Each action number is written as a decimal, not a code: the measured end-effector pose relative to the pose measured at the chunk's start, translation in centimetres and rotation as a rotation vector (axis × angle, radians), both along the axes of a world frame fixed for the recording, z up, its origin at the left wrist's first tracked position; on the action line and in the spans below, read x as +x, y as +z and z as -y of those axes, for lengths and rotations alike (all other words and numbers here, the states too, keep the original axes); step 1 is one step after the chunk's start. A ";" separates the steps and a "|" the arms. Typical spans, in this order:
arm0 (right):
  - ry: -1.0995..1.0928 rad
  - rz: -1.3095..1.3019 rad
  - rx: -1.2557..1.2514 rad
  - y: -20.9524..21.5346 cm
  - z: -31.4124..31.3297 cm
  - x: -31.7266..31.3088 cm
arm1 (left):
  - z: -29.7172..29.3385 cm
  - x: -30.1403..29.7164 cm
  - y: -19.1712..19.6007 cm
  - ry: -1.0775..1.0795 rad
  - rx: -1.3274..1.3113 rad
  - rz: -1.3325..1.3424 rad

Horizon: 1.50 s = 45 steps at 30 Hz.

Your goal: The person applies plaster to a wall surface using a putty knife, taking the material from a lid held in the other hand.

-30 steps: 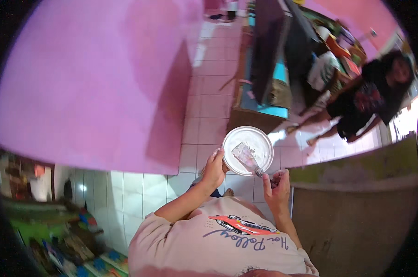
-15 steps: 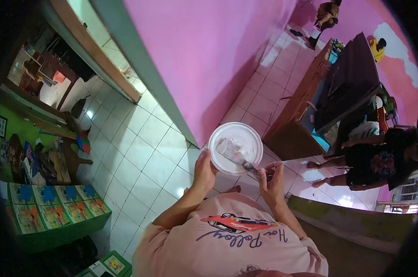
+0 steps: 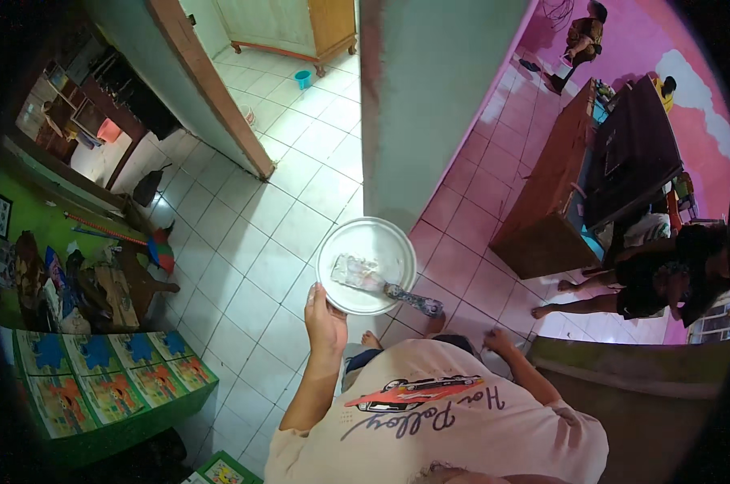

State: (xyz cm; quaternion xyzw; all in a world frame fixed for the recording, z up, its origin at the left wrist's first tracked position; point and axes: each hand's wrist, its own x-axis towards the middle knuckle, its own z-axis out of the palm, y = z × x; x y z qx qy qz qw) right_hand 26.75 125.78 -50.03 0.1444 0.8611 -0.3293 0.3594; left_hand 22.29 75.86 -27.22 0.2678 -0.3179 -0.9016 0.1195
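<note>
My left hand [image 3: 326,323] grips the near left rim of a round white plastic lid [image 3: 375,233], thumb against its edge, and holds it out in front of my chest. On the lid lies a putty knife [image 3: 362,277] with a wide blade smeared in whitish paste; its dark, stained handle [image 3: 417,300] sticks out over the right rim. My right hand [image 3: 498,340] hangs low by my right side, apart from the lid, fingers loosely bent with nothing visible in them.
A grey-green wall end [image 3: 413,121] stands straight ahead, a lit doorway to its left. Further right are a wooden cabinet [image 3: 534,234] with a dark television [image 3: 635,153] and a person in black [image 3: 655,274]. Green boxes [image 3: 131,403] stand at the lower left.
My right hand has let go of the putty knife's handle and dropped to my side. The knife now rests on the lid. My view has turned, bringing the wall end and doorway ahead.
</note>
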 end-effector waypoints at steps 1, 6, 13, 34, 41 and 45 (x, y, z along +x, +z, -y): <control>-0.136 0.148 -0.090 -0.5 0.3 1.2 | 0.6 0.6 -1.3 0.042 -0.011 0.022; 0.052 0.449 -0.256 -4.7 0.8 4.7 | 5.1 3.1 -7.2 0.175 -0.112 0.088; 0.125 0.330 -0.639 -18.2 8.2 2.4 | 13.4 4.0 -12.6 0.259 -0.158 0.050; 0.089 -0.935 -0.676 -5.4 45.6 -9.7 | 23.4 -0.8 -30.4 0.135 -0.236 -0.150; 0.225 -0.810 -0.412 -7.6 50.6 -9.6 | 26.9 -3.6 -34.8 -0.028 -0.287 -0.184; 0.293 -0.874 -0.261 -6.8 52.9 -9.1 | 27.2 -4.2 -34.9 -0.084 -0.248 -0.170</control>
